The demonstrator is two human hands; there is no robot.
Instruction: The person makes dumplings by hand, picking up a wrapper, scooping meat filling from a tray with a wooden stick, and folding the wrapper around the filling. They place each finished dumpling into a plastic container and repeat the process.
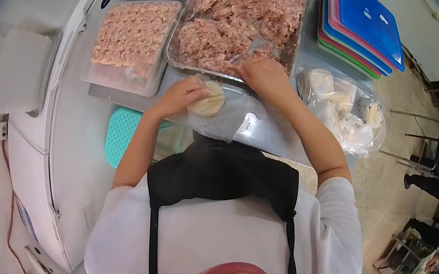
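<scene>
On the narrow bench strip before the tray [229, 74], the left hand [184, 96] lays bunched fingers on pale discs [212, 100]; the right hand [267, 80] crosses the rim into ground meat [211, 41], its pinch hidden.

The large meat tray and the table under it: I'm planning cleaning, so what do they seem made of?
The large meat tray looks like shiny metal: its silvery rim catches light. The table seems smooth grey metal, perhaps stainless steel, given the bright glare near its front edge.

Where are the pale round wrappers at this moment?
In the head view, the wrappers are left of centre, under the left hand, between the meat tray and the near table edge.
</scene>
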